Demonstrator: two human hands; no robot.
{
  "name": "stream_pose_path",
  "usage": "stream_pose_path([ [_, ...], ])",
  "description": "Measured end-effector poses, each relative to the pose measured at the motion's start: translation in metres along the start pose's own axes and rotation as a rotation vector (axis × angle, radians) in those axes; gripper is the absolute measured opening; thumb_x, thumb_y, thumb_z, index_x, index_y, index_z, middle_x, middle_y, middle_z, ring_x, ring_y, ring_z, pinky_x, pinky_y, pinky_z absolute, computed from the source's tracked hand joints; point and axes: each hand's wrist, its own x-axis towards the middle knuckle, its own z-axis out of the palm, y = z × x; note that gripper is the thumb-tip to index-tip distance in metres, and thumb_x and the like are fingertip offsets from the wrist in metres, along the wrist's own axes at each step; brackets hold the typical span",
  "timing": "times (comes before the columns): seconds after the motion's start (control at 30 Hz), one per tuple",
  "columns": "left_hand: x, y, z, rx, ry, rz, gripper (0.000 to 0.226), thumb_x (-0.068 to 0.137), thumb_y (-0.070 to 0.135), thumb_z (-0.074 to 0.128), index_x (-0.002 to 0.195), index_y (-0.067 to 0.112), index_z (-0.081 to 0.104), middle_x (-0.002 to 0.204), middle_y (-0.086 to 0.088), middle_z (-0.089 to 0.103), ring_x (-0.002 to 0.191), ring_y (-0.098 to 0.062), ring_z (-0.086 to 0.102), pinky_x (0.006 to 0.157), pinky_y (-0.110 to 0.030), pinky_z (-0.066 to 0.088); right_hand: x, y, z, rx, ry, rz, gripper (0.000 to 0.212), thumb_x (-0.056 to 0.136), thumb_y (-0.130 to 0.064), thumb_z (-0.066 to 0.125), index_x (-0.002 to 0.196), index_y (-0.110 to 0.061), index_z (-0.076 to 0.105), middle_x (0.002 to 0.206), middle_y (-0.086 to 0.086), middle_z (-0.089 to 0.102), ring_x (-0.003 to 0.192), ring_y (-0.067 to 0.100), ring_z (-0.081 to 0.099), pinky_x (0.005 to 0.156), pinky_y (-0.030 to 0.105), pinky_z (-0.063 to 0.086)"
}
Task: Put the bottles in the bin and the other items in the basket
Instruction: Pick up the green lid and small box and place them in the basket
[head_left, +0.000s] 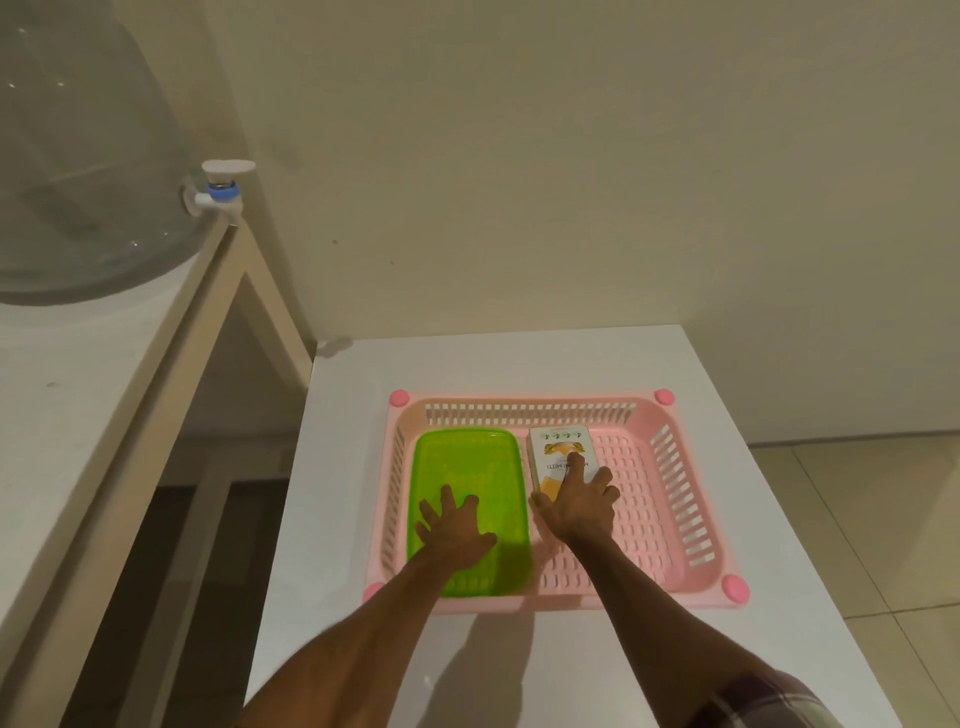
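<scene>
Both your hands reach into the pink basket (675, 431): left hand (457, 535) spread flat on the green lid (467, 462), right hand (576, 509) fingers splayed over the box (556, 441).

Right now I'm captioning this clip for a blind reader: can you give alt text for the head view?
Two bare hands reach into a pink slotted basket on a white table: the left hand lies spread on a green tray, the right hand fingers a small printed box beside it. A water dispenser stands far left.

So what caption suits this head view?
Both hands rest on a green lid and carton inside a pink basket.
</scene>
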Motion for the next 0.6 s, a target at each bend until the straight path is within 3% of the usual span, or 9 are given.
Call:
stream_pose_path([
  [0.37,0.006,-0.007,-0.001,-0.061,0.009,-0.038,0.066,0.087,0.045,0.060,0.145,0.026,0.034,0.161,-0.011,-0.003,0.145,-0.045,-0.002,0.115,-0.057,0.018,0.006,-0.012,0.005,0.036,-0.121,-0.040,0.086,0.087,-0.055,0.057,0.153,-0.024,0.011,0.154,0.021,0.007,0.139,0.043,0.017,0.107,0.051,0.035],
  [0.6,-0.007,-0.003,-0.020,-0.056,0.064,-0.007,0.062,0.089,0.044,0.058,0.143,0.022,0.037,0.161,-0.011,0.003,0.147,-0.037,0.004,0.116,-0.054,0.017,-0.007,-0.004,-0.004,-0.001,-0.092,-0.122,0.079,0.090,-0.052,0.054,0.152,-0.023,0.015,0.159,0.017,0.005,0.145,0.041,0.011,0.114,0.052,0.026],
])
